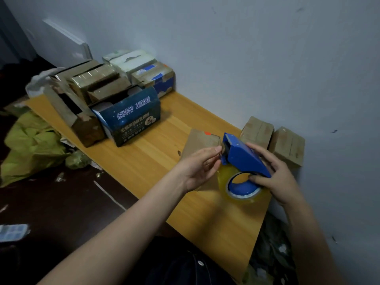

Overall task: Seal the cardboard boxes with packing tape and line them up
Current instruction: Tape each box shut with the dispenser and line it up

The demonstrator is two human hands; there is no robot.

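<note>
My right hand (274, 175) grips a blue tape dispenser (243, 156) loaded with a roll of clear packing tape (239, 191), held above the wooden table (156, 153). My left hand (200, 168) pinches at the dispenser's front end, where the tape comes out. A brown cardboard box (198, 141) lies just behind my left hand, partly hidden by it. Two taped brown boxes (257, 133) (287, 146) stand side by side against the wall at the right.
A cluster of open and taped boxes (96, 87) fills the table's far left, with a dark blue printed carton (131, 116) in front. Green plastic wrapping (30, 145) and scraps lie on the dark floor at the left. The wall runs close along the right.
</note>
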